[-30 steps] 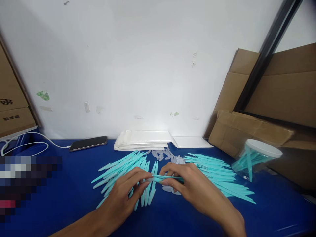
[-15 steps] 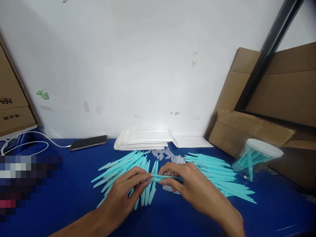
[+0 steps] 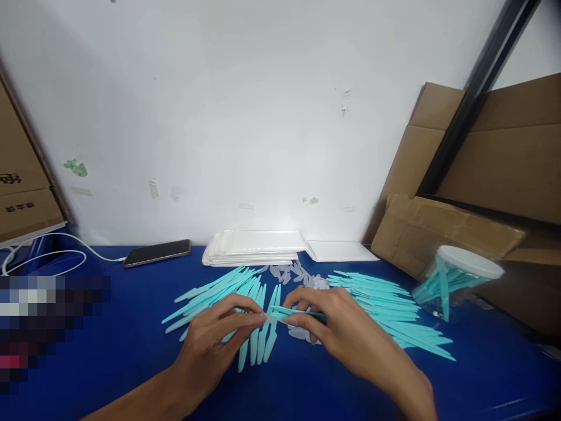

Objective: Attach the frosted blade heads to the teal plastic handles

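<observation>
My right hand (image 3: 326,313) is closed on a slim turquoise eyebrow razor (image 3: 295,311), which points left toward my other hand. My left hand (image 3: 223,330) pinches a small translucent blade cap (image 3: 274,318) by its left end. The cap's right end reaches my right fingertips, just below the razor's tip; whether the two touch I cannot tell. Under and left of my left hand lies a fan of turquoise razors (image 3: 210,298), some with pale ends. Loose translucent caps (image 3: 314,282) are scattered beyond and partly beneath my right hand. More razors (image 3: 385,301) are piled to its right.
White flat packets (image 3: 258,242) are stacked against the wall. A phone (image 3: 158,253) on a white cable lies at the back left. On the right, a clear jar (image 3: 456,280) with a white lid holds turquoise razors beside cardboard (image 3: 447,231). The table (image 3: 131,327) is blue.
The razor's tip has come away from my left fingertips and now sits slightly above the cap. My left hand has shifted a little left and down; my right hand has hardly moved.
</observation>
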